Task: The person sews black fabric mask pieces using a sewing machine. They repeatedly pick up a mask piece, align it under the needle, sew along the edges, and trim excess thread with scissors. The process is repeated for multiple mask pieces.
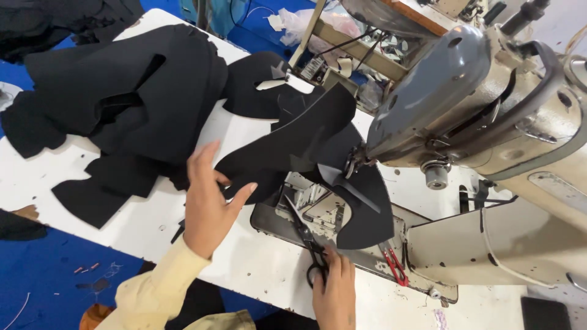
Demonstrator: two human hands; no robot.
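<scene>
Head view: I see my left hand (208,201) open, fingertips on the black cut piece (299,143) under the sewing machine (465,91); my right hand (334,287) grips black scissors (306,235). Cutting not yet done.

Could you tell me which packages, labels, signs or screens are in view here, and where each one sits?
Label: small pale tag with dark print, on the slanted frame behind the black fabric pieces, top centre.
Plastic bag: crumpled, translucent white-pink, at the top edge behind that frame.
No signs or screens visible.
</scene>
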